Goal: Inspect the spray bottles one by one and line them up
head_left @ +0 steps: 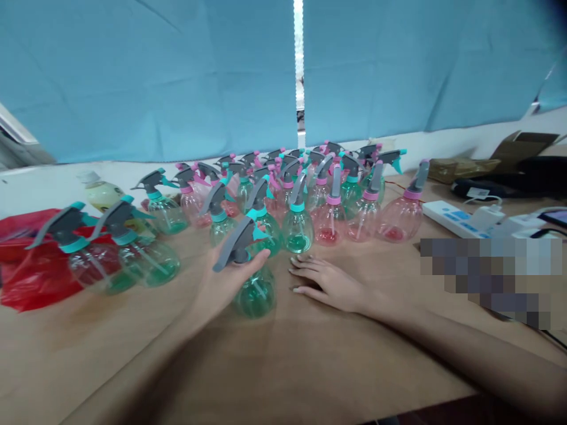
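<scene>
Both forearms [443, 348] run nearest my camera (noon dead ahead): left hand [229, 273] curled round a green bottle [256, 300] at half eleven, right hand [328, 283] loosely spread toward one. Spray heads [240, 241] top every bottle I can make out, bottle cluster [297, 231] at noon, green pair [153, 258] at ten. I judge those done, the held bottle not yet released.

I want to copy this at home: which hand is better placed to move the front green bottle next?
Probably the left hand: it grips the front green bottle near its neck. The right hand is palm down, apart from that bottle, so it would have to reach.
</scene>
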A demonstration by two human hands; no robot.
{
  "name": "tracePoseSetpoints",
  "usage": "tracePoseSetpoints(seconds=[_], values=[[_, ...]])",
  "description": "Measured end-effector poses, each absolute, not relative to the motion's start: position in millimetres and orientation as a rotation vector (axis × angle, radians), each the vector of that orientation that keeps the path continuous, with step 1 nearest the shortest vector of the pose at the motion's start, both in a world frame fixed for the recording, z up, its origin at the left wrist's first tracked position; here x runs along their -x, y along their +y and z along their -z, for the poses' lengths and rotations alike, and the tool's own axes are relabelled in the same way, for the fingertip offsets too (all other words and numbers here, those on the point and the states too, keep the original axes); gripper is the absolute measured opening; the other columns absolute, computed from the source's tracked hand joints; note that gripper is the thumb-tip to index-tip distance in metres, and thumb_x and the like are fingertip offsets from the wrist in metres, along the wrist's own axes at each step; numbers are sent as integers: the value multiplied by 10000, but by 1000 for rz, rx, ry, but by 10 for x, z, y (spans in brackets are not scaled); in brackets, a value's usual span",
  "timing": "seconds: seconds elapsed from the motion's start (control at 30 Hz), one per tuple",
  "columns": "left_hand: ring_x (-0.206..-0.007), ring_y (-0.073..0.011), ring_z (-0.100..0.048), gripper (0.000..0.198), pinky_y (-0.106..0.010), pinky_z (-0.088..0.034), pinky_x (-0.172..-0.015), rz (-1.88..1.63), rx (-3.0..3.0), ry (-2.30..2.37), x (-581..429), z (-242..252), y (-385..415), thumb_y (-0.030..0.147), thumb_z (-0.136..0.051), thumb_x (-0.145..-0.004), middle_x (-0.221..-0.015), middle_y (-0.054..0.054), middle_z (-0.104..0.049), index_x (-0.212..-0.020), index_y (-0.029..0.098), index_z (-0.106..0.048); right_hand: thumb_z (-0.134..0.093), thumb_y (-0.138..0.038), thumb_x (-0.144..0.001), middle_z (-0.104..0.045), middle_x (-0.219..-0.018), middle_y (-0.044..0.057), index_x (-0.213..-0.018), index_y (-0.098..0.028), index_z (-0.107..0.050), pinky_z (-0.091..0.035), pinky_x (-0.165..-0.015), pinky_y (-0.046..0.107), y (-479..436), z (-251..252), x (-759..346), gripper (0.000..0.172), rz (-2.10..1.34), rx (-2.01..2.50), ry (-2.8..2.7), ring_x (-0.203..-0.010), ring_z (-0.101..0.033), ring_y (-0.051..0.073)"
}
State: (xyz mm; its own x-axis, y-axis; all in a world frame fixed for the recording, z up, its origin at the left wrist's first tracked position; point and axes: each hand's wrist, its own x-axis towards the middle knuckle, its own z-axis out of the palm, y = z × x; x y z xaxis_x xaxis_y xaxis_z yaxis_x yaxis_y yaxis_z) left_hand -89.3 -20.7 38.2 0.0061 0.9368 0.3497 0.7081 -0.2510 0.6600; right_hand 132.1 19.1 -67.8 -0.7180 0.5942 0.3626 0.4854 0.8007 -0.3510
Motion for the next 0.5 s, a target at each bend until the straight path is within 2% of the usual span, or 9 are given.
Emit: tracePoseSetpoints(seconds=[0.07, 0.17, 0.23, 0.4, 0.5], values=[[-939, -312, -661, 464, -469, -496, -854, -1092, -1946, 1760, 871, -415, -252, 456, -661, -765, -890, -53, -714, -1155, 221, -571, -437, -480, -944, -526, -1387, 111, -1297, -156, -552, -341, -1110, 434, 192, 680, -1322, 493, -308, 801, -2514, -1313, -446, 234], [-1068, -312, -626, 589, -449, -490, -902, -1052, -1918, 1762, 867, -422, -313, 469, -690, -741, -1137, -74, -678, -1261, 264, -503, -441, -472, -944, -531, -1380, 118, -1292, -150, -556, -336, -1112, 437, 198, 689, -1325, 488, -296, 787, -2503, -1313, -446, 238], [-1132, -307, -595, 613, -436, -483, -930, -1069, -1912, 1735, 900, -386, -347, 466, -696, -732, -1224, -74, -639, -1276, 273, -492, -444, -464, -945, -534, -1377, 122, -1295, -138, -553, -330, -1115, 435, 203, 698, -1327, 490, -294, 776, -2504, -1315, -444, 238], [-1204, -305, -539, 543, -479, -396, -1027, -1095, -1900, 1694, 1045, -180, -449, 442, -687, -743, -1270, -100, -607, -1220, 228, -538, -443, -467, -945, -538, -1373, 124, -1293, -152, -556, -344, -1106, 441, 217, 730, -1328, 483, -269, 768, -2512, -1316, -444, 235], [-1192, -310, -549, 533, -469, -414, -1010, -1140, -1821, 1689, 1107, -55, -522, 473, -674, -755, -1258, -123, -610, -1185, 185, -550, -440, -473, -944, -547, -1365, 113, -1286, -177, -563, -345, -1104, 458, 212, 730, -1329, 469, -267, 779, -2507, -1316, -446, 237]])
